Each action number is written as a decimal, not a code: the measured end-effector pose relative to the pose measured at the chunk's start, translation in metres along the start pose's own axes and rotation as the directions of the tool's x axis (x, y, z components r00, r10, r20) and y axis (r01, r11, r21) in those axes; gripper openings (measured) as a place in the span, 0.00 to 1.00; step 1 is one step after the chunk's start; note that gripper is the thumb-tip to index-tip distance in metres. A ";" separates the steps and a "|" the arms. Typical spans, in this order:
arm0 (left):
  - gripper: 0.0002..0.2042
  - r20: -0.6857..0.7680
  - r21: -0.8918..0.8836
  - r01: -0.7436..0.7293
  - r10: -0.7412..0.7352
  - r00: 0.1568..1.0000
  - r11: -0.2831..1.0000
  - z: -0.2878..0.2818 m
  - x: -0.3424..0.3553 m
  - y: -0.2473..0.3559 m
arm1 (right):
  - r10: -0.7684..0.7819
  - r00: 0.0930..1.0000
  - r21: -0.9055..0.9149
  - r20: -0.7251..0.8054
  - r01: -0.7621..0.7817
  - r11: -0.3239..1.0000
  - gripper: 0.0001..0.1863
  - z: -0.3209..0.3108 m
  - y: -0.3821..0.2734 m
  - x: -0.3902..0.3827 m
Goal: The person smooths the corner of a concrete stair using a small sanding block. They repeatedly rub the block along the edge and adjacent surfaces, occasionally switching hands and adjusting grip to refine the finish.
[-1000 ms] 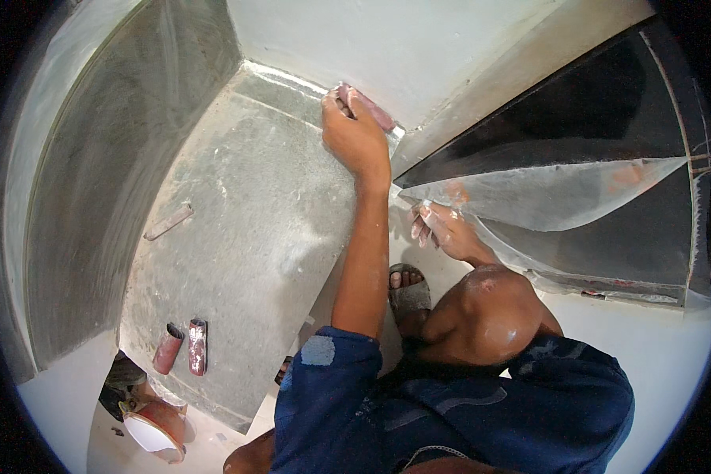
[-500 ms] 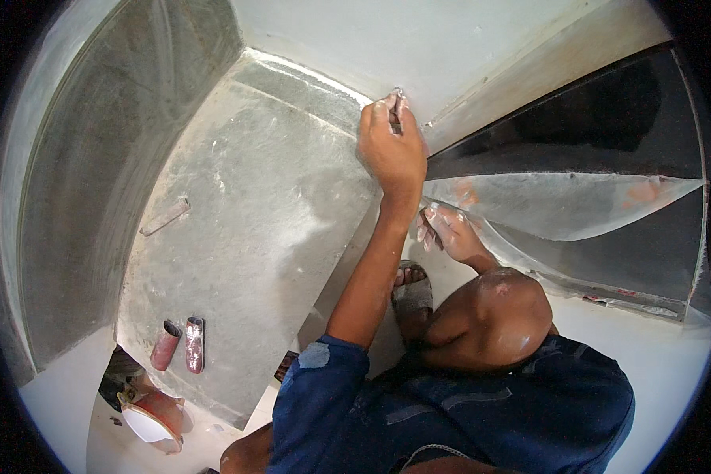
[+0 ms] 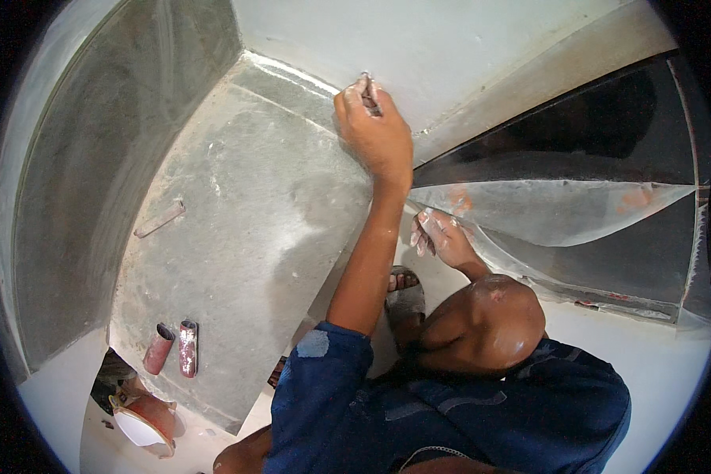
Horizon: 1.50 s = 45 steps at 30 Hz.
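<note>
My left hand (image 3: 375,134) is raised to the corner where the pale wall (image 3: 450,55) meets the grey slab (image 3: 237,221). Its fingertips are pinched together against the wall; whatever lies between them is too small to make out. Along that joint runs a white strip of filler (image 3: 292,73), ending near my left hand. Lower and to the right, my right hand (image 3: 450,241) hangs beside my bent knee (image 3: 498,316). White paste or dust coats its loosely curled fingers, and their inner side is hidden.
Two reddish rolled tubes (image 3: 188,349) stand near the slab's lower left, and a narrow flat strip (image 3: 159,219) lies above them. An orange container with a white inside (image 3: 146,423) is below the slab's edge. Dark panels (image 3: 577,130) with loose clear sheeting (image 3: 553,209) flank the right.
My left hand has slid leftward and slightly up along the joint, its fingertips still pinched. My right hand stays near the knee. The whole view has shifted a little.
</note>
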<state>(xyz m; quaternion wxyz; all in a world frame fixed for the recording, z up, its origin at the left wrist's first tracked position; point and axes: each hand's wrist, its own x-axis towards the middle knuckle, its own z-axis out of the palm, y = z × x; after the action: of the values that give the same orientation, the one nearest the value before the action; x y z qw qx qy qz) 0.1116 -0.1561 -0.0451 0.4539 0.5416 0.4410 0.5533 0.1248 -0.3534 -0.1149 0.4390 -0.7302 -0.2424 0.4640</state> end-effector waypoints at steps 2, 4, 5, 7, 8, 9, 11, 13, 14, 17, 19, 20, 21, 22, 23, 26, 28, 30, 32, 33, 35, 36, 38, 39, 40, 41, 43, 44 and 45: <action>0.10 0.080 -0.072 0.000 0.005 0.997 0.997 0.009 -0.018 0.006 | 0.006 0.999 -0.049 -0.048 -0.009 0.999 0.18 -0.007 -0.005 -0.010; 0.09 0.215 -0.064 -0.072 0.084 0.973 0.995 0.001 -0.052 0.005 | -0.064 0.996 -0.119 -0.056 0.057 0.991 0.18 -0.007 -0.008 -0.012; 0.09 0.269 -0.077 -0.067 0.086 0.959 0.995 -0.007 -0.058 0.000 | -0.127 0.992 -0.139 -0.016 0.124 0.983 0.17 0.000 0.007 0.000; 0.10 0.164 -0.052 0.004 0.005 0.986 0.999 -0.003 -0.056 -0.006 | -0.223 0.975 -0.260 -0.011 0.213 0.942 0.17 -0.005 0.018 0.003; 0.10 0.111 -0.042 0.041 -0.036 0.993 0.998 -0.001 -0.052 -0.011 | -0.171 0.985 -0.174 -0.021 0.164 0.971 0.16 -0.008 0.021 0.000; 0.10 0.040 0.009 0.104 -0.105 0.994 0.995 0.003 -0.040 -0.006 | -0.110 0.993 -0.104 -0.045 0.105 0.989 0.16 -0.006 0.002 -0.010; 0.09 0.018 -0.032 0.154 -0.153 0.988 0.988 0.011 -0.016 -0.016 | -0.049 0.999 -0.017 -0.014 0.048 0.999 0.16 0.002 0.000 -0.006; 0.09 -0.068 0.062 -0.021 0.026 0.997 0.998 0.013 -0.021 -0.011 | -0.007 1.000 -0.079 -0.012 0.006 0.997 0.16 -0.001 0.001 -0.004; 0.09 0.013 0.012 -0.023 0.023 1.000 1.000 0.011 -0.033 -0.007 | -0.043 0.998 -0.129 -0.039 0.038 0.991 0.16 -0.004 -0.001 -0.007; 0.10 0.179 -0.058 -0.095 0.104 0.978 0.994 0.002 -0.051 -0.003 | -0.115 0.992 -0.187 -0.055 0.103 0.977 0.16 -0.005 -0.006 -0.008; 0.10 0.070 0.028 -0.020 0.018 0.997 0.999 0.001 -0.041 -0.002 | -0.108 0.994 -0.095 -0.006 0.107 0.990 0.16 -0.002 -0.006 -0.005; 0.10 0.011 0.063 0.021 -0.022 1.000 0.998 0.002 -0.033 -0.001 | -0.073 0.997 -0.071 -0.009 0.072 0.995 0.16 -0.001 -0.006 -0.005; 0.10 -0.027 -0.006 0.035 -0.035 0.999 0.999 0.008 -0.026 -0.006 | -0.038 0.999 -0.047 -0.013 0.037 0.998 0.16 -0.001 -0.006 -0.006; 0.10 -0.003 0.015 0.052 -0.052 0.999 0.999 0.009 -0.028 -0.005 | -0.002 1.000 -0.023 -0.016 0.002 1.000 0.16 -0.001 -0.006 -0.007; 0.10 0.029 0.033 0.064 -0.065 0.997 0.997 0.010 -0.030 -0.002 | -0.022 0.999 -0.049 -0.036 0.021 0.999 0.16 0.000 -0.006 -0.008; 0.10 0.142 -0.008 -0.025 0.026 0.990 1.000 0.003 -0.043 -0.005 | -0.064 0.997 -0.099 -0.040 0.060 0.993 0.16 0.001 -0.007 -0.009; 0.10 0.156 -0.013 -0.033 0.034 0.987 0.999 -0.001 -0.046 -0.011 | -0.065 0.997 -0.095 0.030 0.067 0.993 0.16 0.000 -0.007 -0.005; 0.09 0.101 0.033 0.043 -0.047 0.994 0.999 0.002 -0.034 -0.006 | -0.048 0.999 -0.102 -0.024 0.046 0.994 0.16 0.007 -0.018 -0.009; 0.09 0.041 0.036 0.083 -0.085 0.996 0.996 0.011 -0.036 0.000 | -0.031 0.998 -0.145 -0.062 0.021 0.989 0.16 0.004 -0.014 -0.010; 0.09 0.021 0.037 0.103 -0.104 0.994 0.994 0.015 -0.038 0.003 | -0.016 0.997 -0.178 -0.076 0.003 0.984 0.16 -0.001 0.001 -0.008; 0.10 0.115 -0.014 0.066 -0.064 0.991 0.998 0.007 -0.044 -0.001 | -0.020 0.998 -0.222 -0.064 0.005 0.975 0.16 -0.005 0.012 -0.007; 0.10 0.156 -0.036 0.049 -0.042 0.987 0.998 0.002 -0.044 -0.004 | -0.037 0.999 -0.232 -0.038 0.028 0.972 0.16 -0.004 0.009 -0.005; 0.11 0.077 0.033 0.071 -0.074 0.994 0.997 0.003 -0.024 -0.007 | -0.042 0.999 -0.187 -0.010 0.039 0.982 0.17 0.001 -0.002 -0.005; 0.11 0.033 0.064 0.085 -0.087 0.996 0.994 0.005 -0.016 -0.006 | -0.029 1.000 -0.131 -0.009 0.028 0.991 0.17 0.006 -0.009 -0.006; 0.11 0.006 0.063 0.096 -0.096 0.995 0.993 0.006 -0.015 -0.005 | -0.016 1.000 -0.075 -0.006 0.015 0.997 0.17 0.008 -0.012 -0.007; 0.11 -0.009 0.063 0.105 -0.104 0.995 0.993 0.010 -0.017 -0.005 | -0.026 0.999 -0.142 -0.034 0.021 0.990 0.17 0.007 -0.011 -0.010; 0.10 0.032 0.045 0.057 -0.058 0.998 0.997 0.016 -0.029 -0.004 | -0.052 0.994 -0.277 -0.091 0.025 0.961 0.16 0.000 -0.004 -0.012; 0.10 0.090 0.024 -0.003 0.001 0.996 1.000 0.013 -0.043 -0.001 | -0.094 0.991 -0.278 -0.091 0.065 0.959 0.16 -0.005 0.002 -0.010; 0.10 0.142 0.010 -0.053 0.051 0.989 0.999 0.009 -0.053 0.000 | -0.125 0.989 -0.278 -0.082 0.098 0.956 0.16 -0.006 0.011 -0.008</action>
<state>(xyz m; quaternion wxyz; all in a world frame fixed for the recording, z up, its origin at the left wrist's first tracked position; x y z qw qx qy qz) 0.1205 -0.2078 -0.0551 0.4656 0.5940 0.3973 0.5221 0.1261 -0.3672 -0.1193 0.3713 -0.7909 -0.3229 0.3639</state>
